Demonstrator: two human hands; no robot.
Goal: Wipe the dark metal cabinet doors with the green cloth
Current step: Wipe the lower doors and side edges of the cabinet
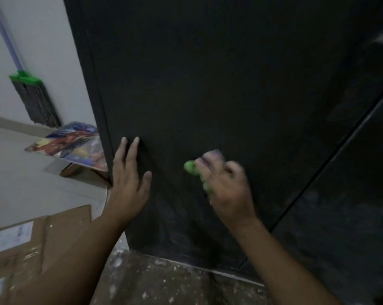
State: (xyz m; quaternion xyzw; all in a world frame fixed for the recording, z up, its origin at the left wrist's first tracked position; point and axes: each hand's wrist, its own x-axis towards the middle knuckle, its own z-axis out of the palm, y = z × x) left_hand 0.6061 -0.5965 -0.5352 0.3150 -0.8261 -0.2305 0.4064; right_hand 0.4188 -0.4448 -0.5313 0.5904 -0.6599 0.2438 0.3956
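The door fills most of the view, and both hands are seen low on its panel. The left hand is laid flat against the door just beside its left edge. Its fingers are straight and slightly apart, and nothing is held. This placement is judged to be a brace, so that the door is steadied and the body supported while the other hand works.

The cloth is bunched in the right hand, with the fingers curled round it. Green folds show at the fingertips and below the thumb side. The cloth is held against the lower middle of the panel, well apart from the left hand. The right hand is blurred, so the exact lie of each finger cannot be told. The blur is taken as a sign of a wiping stroke under way.

Pale smears are noted on the panel below the hands, so the lower part is judged not yet clean. A second door lies to the right, beyond a narrow seam, and neither hand is on it.

A mop leans against the wall at the left. A box lies on the floor beneath the left forearm.
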